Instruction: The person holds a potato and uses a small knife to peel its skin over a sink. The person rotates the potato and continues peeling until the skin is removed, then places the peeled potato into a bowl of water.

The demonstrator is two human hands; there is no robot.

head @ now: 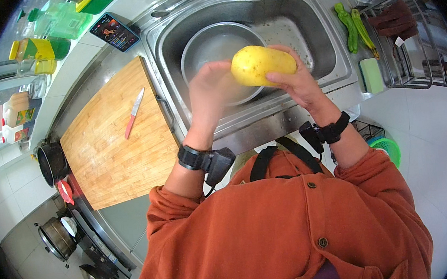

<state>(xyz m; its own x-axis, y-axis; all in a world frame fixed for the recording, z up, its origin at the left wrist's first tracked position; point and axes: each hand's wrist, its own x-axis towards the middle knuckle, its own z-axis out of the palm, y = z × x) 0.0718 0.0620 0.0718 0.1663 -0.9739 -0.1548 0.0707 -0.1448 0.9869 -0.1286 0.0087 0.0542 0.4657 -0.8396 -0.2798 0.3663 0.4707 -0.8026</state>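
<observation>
A large yellow potato (263,65) with small brown specks is held above the sink by my right hand (296,76), fingers behind it and thumb across its near side. My left hand (212,89) is motion-blurred beside the potato's left end; whether it touches the potato or holds anything is unclear. Beneath the hands, a round metal basin (217,38) with cloudy water rests in the stainless steel sink (314,28). To the left, a small knife (134,114) with a pinkish-red handle lies on a wooden cutting board (106,151).
Two green peppers (353,32) and a sponge (372,75) lie right of the sink, beside a metal rack (427,56) with a brown glove. A phone (115,31) leans behind the board. Bottles (60,22) line the ledge; a black pot (52,163) stands at the board's left.
</observation>
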